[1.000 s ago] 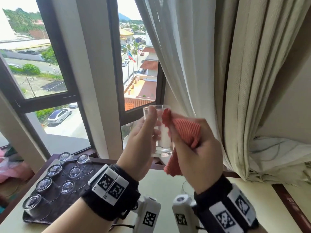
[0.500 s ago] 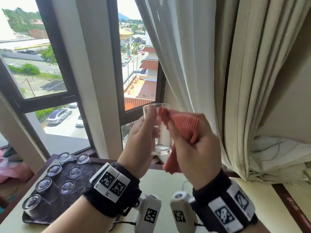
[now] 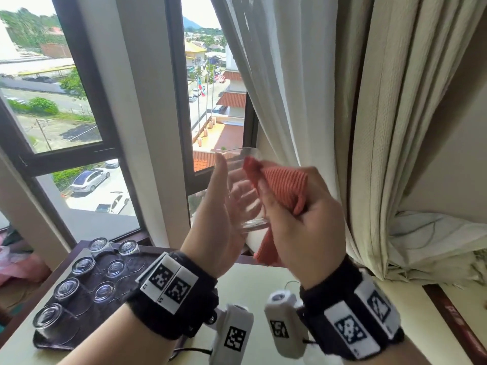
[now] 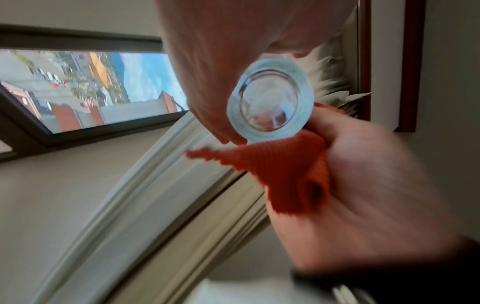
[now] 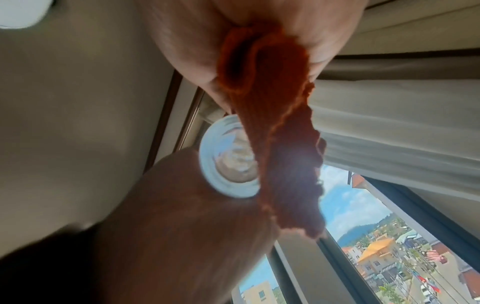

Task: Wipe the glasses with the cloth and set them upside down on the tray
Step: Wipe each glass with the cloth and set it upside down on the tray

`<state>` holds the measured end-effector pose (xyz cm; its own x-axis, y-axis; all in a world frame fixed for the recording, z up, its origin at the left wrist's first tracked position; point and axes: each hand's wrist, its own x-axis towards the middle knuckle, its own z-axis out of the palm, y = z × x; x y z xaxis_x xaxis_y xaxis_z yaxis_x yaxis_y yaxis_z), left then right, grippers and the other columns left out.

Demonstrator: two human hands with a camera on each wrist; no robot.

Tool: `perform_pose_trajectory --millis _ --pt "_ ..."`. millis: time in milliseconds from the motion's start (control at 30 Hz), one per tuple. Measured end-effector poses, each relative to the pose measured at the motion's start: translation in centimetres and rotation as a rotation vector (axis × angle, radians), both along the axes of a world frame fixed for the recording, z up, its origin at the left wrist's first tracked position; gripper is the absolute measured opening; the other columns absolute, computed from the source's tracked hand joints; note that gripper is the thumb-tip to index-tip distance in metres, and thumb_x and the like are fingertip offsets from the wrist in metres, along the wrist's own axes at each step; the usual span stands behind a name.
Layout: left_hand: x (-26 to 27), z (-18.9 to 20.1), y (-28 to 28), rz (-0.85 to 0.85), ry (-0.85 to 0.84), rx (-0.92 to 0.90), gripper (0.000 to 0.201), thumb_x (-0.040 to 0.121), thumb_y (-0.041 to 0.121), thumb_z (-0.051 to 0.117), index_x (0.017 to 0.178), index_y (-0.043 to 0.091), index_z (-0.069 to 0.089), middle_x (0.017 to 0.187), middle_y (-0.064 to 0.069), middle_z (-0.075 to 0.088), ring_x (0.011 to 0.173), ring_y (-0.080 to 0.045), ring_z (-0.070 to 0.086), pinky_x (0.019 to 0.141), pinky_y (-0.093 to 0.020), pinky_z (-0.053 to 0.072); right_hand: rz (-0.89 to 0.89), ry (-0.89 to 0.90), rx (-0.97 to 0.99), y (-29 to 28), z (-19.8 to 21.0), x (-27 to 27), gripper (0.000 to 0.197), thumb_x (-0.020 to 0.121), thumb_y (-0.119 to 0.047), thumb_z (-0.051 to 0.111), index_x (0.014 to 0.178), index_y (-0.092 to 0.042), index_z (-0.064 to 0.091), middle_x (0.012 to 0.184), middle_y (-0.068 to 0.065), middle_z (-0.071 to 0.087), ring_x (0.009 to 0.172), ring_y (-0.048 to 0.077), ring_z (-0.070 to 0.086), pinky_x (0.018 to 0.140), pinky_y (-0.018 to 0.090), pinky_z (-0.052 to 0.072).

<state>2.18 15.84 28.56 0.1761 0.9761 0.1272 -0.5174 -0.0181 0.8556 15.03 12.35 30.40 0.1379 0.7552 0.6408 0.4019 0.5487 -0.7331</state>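
My left hand (image 3: 233,185) holds a clear glass (image 3: 245,206) upright in front of the window, thumb on the near side and fingers seen through the far side. My right hand (image 3: 290,204) grips a bunched orange-red cloth (image 3: 286,188) and presses its corner against the glass's right side near the rim. The left wrist view shows the glass's round base (image 4: 270,102) with the cloth (image 4: 280,164) beside it. In the right wrist view the cloth (image 5: 280,144) hangs across the glass (image 5: 228,162). A dark tray (image 3: 50,345) at lower left carries several upside-down glasses (image 3: 66,288).
The tray sits on a cream table (image 3: 263,280) with a dark wooden edge. Heavy beige curtains (image 3: 382,127) hang close on the right, just behind the hands. The window frame (image 3: 179,127) stands directly ahead.
Both hands have lifted the glass slightly. The cloth has stayed against the glass's right side near the rim, shifting a little along it.
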Motion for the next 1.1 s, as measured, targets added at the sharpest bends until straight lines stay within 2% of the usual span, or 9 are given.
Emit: perform_pose_trajectory --millis 200,367,433,533,600,767,867,1000,1100 --pt "0.1 0.1 0.3 0.059 -0.001 0.032 0.088 0.082 0.085 0.062 0.138 0.018 0.068 0.115 -0.013 0.050 0.105 -0.034 0.041 0.109 -0.056 0.041 0.000 0.115 -0.243 0.2 -0.6 1.0 0.033 0.091 -0.047 0.072 0.090 -0.014 0.073 0.072 0.003 0.072 0.058 0.015 0.067 0.052 0.021 0.053" --pt "-0.6 -0.3 0.5 0.038 0.103 0.095 0.097 0.080 0.094 0.055 0.143 0.019 0.062 0.111 -0.021 0.053 0.102 -0.038 0.048 0.113 -0.078 0.035 0.040 0.049 -0.007 -2.4 -2.6 -0.3 0.013 0.095 -0.039 0.073 0.099 -0.027 0.076 0.088 -0.002 0.067 0.060 0.015 0.062 0.052 0.019 0.049" --pt "-0.4 -0.3 0.1 0.039 0.151 0.108 0.095 0.083 0.089 0.057 0.138 0.012 0.060 0.108 -0.018 0.054 0.097 -0.034 0.048 0.106 -0.070 0.043 0.007 0.040 0.011 -1.4 -1.4 -0.3 0.017 0.094 -0.043 0.072 0.095 -0.026 0.069 0.084 0.000 0.064 0.057 0.015 0.058 0.049 0.019 0.047" --pt "0.1 -0.8 -0.4 0.052 0.135 0.103 0.074 0.087 0.075 0.053 0.133 0.019 0.066 0.096 -0.005 0.050 0.080 -0.013 0.049 0.083 -0.033 0.047 -0.062 0.084 -0.077 0.6 0.8 0.5 0.036 0.093 -0.051 0.072 0.092 -0.015 0.069 0.070 0.002 0.065 0.054 0.015 0.061 0.050 0.027 0.052" --pt "0.1 -0.8 -0.7 0.046 0.128 0.101 0.068 0.087 0.074 0.052 0.130 0.025 0.069 0.099 -0.005 0.048 0.076 -0.009 0.048 0.080 -0.028 0.045 -0.046 0.110 -0.162 1.0 0.9 1.1 0.038 0.091 -0.050 0.071 0.091 -0.011 0.073 0.069 0.004 0.069 0.057 0.015 0.067 0.053 0.029 0.057" --pt "-1.3 0.0 0.1 0.059 0.069 0.103 0.070 0.091 0.075 0.050 0.133 0.022 0.069 0.099 -0.008 0.046 0.082 -0.018 0.047 0.089 -0.042 0.047 -0.018 0.198 -0.207 -2.5 -2.0 -0.6 0.032 0.084 -0.050 0.071 0.090 -0.019 0.072 0.072 0.004 0.070 0.057 0.015 0.066 0.049 0.023 0.053" --pt "-1.3 0.0 0.0 0.019 0.124 0.139 0.085 0.086 0.086 0.056 0.138 0.019 0.064 0.108 -0.017 0.047 0.098 -0.037 0.044 0.111 -0.070 0.041 0.020 0.092 0.016 -2.8 -2.0 -1.0 0.014 0.095 -0.044 0.071 0.098 -0.030 0.071 0.081 0.000 0.067 0.057 0.018 0.062 0.048 0.026 0.052" --pt "-0.6 -0.6 -0.3 0.048 0.109 0.135 0.067 0.085 0.078 0.054 0.122 0.026 0.076 0.088 -0.003 0.051 0.079 -0.017 0.048 0.082 -0.033 0.046 -0.031 0.110 -0.041 -0.5 0.6 -0.1 0.034 0.094 -0.051 0.069 0.098 -0.017 0.070 0.077 0.005 0.069 0.058 0.019 0.064 0.051 0.033 0.056" --pt "-0.1 -0.6 -0.6 0.049 0.097 0.101 0.054 0.088 0.074 0.050 0.115 0.037 0.079 0.087 0.003 0.051 0.075 -0.008 0.048 0.076 -0.025 0.046 -0.012 0.161 -0.210 0.8 1.1 1.0 0.038 0.092 -0.050 0.070 0.092 -0.012 0.074 0.074 0.006 0.073 0.064 0.021 0.071 0.060 0.035 0.061"
